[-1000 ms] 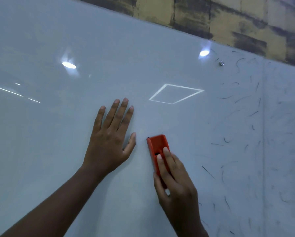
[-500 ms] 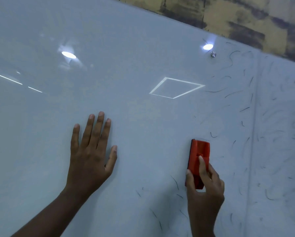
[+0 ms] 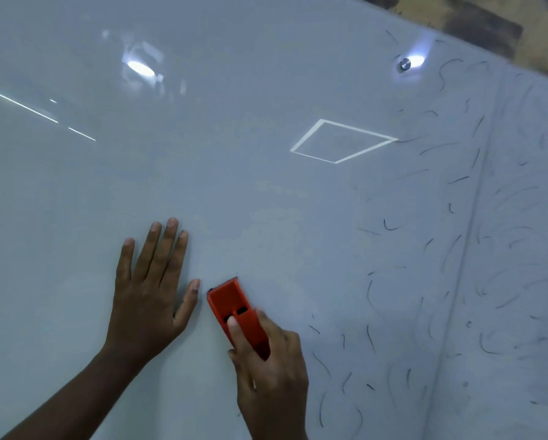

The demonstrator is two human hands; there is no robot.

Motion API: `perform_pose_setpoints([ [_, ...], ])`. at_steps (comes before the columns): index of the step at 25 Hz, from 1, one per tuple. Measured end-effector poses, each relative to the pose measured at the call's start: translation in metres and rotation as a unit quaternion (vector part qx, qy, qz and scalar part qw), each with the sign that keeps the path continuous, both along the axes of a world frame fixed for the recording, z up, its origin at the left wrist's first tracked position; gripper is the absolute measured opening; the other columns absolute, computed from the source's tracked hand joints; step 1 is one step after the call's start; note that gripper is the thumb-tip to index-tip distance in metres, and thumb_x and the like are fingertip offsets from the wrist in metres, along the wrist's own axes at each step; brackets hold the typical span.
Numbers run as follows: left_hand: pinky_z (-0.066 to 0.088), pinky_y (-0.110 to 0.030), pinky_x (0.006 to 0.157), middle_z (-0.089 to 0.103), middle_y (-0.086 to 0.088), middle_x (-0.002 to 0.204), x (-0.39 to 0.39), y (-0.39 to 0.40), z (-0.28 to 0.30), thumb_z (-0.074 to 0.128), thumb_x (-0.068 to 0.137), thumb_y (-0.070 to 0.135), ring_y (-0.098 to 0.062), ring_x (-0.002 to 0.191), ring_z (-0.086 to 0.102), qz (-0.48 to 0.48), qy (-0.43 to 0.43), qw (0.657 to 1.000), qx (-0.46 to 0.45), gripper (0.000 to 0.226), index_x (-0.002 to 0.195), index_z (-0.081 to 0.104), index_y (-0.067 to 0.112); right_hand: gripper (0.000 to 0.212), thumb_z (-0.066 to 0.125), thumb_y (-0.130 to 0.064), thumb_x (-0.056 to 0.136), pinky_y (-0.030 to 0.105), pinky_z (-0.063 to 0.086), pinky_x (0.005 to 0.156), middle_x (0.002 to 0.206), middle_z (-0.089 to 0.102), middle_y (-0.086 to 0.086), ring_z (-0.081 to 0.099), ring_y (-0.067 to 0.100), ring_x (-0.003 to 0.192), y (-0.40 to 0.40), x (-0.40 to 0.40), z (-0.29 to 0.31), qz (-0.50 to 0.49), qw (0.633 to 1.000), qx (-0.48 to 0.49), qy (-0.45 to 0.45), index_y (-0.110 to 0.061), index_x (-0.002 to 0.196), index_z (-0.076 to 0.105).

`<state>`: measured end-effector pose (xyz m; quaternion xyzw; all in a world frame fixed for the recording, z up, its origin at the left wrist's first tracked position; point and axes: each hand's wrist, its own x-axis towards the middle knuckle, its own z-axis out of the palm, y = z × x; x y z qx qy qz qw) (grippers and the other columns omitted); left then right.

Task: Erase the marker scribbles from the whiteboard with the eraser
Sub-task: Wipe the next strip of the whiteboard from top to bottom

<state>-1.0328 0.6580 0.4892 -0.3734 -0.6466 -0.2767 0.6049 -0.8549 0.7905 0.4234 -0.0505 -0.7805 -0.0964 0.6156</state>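
A glossy whiteboard (image 3: 234, 185) fills the view. Its left and middle are wiped, while short dark marker scribbles (image 3: 441, 281) cover the right part. My right hand (image 3: 272, 373) grips a red eraser (image 3: 234, 309) pressed flat on the board, tilted with its top toward the left. My left hand (image 3: 152, 290) lies flat on the board with fingers spread, its thumb a short gap from the eraser's upper left corner. A few curved strokes sit just right of my right hand.
A round metal mounting stud (image 3: 404, 63) holds the board near its top right. A vertical seam (image 3: 476, 217) runs down the right side between two panels. A mottled yellow-brown wall (image 3: 488, 20) shows above the board. Ceiling light reflections glare on the surface.
My right hand has swept the eraser back left and down, ending beside my left thumb. The strokes that lay left of the eraser half a second ago are gone. The view has shifted.
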Motion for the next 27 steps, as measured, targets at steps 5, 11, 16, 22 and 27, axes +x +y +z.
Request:
perform_pose_setpoints([
  [5,0.018,-0.064,0.128,0.023,-0.019,0.174,-0.002,-0.004,-0.016,0.045,0.106,0.038,-0.038,0.161,0.024,-0.003,0.016,1.0,0.0,0.072,0.164,0.029,-0.001,0.077,0.082,-0.027,0.083,0.029,0.053,0.072,0.131,0.062,-0.005,0.055,0.023,0.098,0.024,0.028,0.048,-0.043,0.988,-0.125,0.085,-0.031,0.153,0.049],
  [11,0.015,-0.062,0.13,0.022,-0.018,0.174,-0.001,-0.005,-0.024,0.046,0.107,0.038,-0.038,0.161,0.022,0.005,0.006,1.0,-0.002,0.072,0.165,0.027,0.0,0.084,0.083,-0.028,0.086,0.044,0.058,0.088,0.125,0.061,0.008,0.057,0.027,0.109,0.076,0.068,0.055,-0.044,0.947,-0.274,0.16,-0.022,0.158,0.04],
  [16,0.014,-0.061,0.13,0.019,-0.018,0.175,0.001,-0.002,-0.037,0.047,0.106,0.038,-0.037,0.162,0.019,0.013,-0.006,1.0,-0.001,0.074,0.166,0.024,0.001,0.083,0.087,-0.015,0.077,0.023,0.04,0.084,0.118,0.06,-0.002,0.041,0.011,0.1,0.045,0.049,0.035,-0.016,0.972,-0.214,0.09,-0.021,0.152,0.051],
  [22,0.011,-0.06,0.131,0.018,-0.02,0.175,0.001,-0.004,-0.045,0.045,0.107,0.04,-0.037,0.163,0.016,0.016,-0.012,1.0,-0.009,0.074,0.166,0.023,0.001,0.097,0.095,-0.017,0.066,0.033,0.057,0.078,0.118,0.06,-0.006,0.053,0.016,0.099,0.009,0.034,-0.037,-0.011,0.99,-0.111,-0.085,-0.03,0.151,0.05],
  [27,0.011,-0.06,0.131,0.019,-0.02,0.174,0.0,-0.005,-0.049,0.045,0.107,0.04,-0.038,0.162,0.017,0.019,-0.01,1.0,-0.013,0.073,0.165,0.025,0.0,0.093,0.093,-0.022,0.068,0.027,0.049,0.076,0.112,0.051,-0.01,0.048,0.013,0.098,0.027,0.048,0.004,0.004,0.987,-0.136,-0.081,-0.04,0.149,0.05],
])
